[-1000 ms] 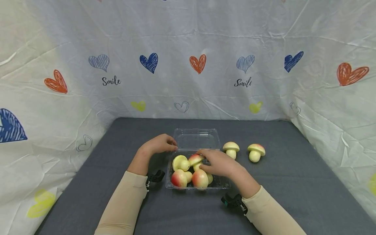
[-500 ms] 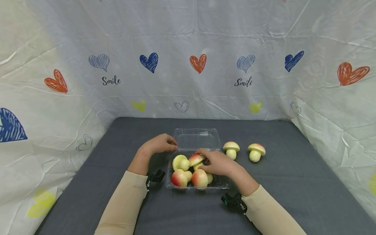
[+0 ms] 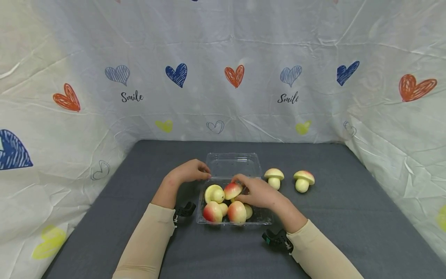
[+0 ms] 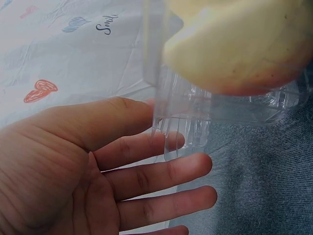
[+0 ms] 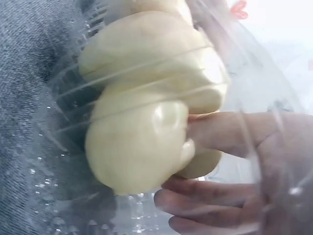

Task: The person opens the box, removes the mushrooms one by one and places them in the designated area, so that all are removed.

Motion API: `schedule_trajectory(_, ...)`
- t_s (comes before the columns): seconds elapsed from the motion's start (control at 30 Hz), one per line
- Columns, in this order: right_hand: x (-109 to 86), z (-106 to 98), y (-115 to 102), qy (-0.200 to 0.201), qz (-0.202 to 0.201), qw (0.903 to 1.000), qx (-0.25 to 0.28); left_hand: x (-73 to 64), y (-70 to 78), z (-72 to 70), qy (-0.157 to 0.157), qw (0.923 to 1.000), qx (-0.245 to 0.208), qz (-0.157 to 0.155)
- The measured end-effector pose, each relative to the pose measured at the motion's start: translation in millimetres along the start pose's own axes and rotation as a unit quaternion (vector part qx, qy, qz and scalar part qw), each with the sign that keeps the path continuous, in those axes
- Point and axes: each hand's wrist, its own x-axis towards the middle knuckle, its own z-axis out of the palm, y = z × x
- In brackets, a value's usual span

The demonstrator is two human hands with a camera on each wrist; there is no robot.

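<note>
Clear plastic clamshell box (image 3: 265, 221), one, open, midway between the left and right edges of the dark bench (image 3: 348, 217), lid (image 3: 233, 164) laid back toward the far edge. Contents, four: a yellow mushroom (image 3: 214, 193) at far left; near-left mushroom (image 3: 213, 211) and near-right mushroom (image 3: 237, 212) along the near wall; red-capped mushroom (image 3: 232, 190) behind the latter. Right hand (image 3: 259, 192): fingers curved, part open, holding the red-capped mushroom between thumb and index. Altered since half a second ago: its cap has tipped, hiding most of the stem, and the index is arched higher; to my eye the piece is being reseated, not yet released. Left hand (image 3: 189, 171): unmoved, fingers nearly straight, thumb touching the box's far left corner, presumably steadying it. Outside, unmoved: one upright mushroom (image 3: 274, 178) just right of the box, an outer mushroom (image 3: 304, 181) nearer the bench's right edge.
</note>
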Motion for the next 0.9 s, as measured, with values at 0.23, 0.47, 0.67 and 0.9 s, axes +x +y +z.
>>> schedule_trajectory(0.23,-5.4,-10.9,-3.1,0.009,0.000,0.9998,0.017,0.1,0.6,-0.7,-0.003,1.0000,0.001,0.004)
schedule_trajectory(0.47,-11.6,-24.1,-6.0,0.016,-0.003,0.9993,0.033,0.1,1.9,-1.6,-0.003,1.0000,0.000,0.005)
schedule_trajectory(0.67,-17.4,-34.4,-8.8,0.025,-0.018,0.9987,0.040,0.5,0.6,-1.1,0.000,1.0000,0.005,0.005)
schedule_trajectory(0.9,-21.4,-42.7,-6.5,0.036,-0.014,0.9985,0.037,0.3,-0.4,-0.1,0.002,1.0000,0.003,0.003)
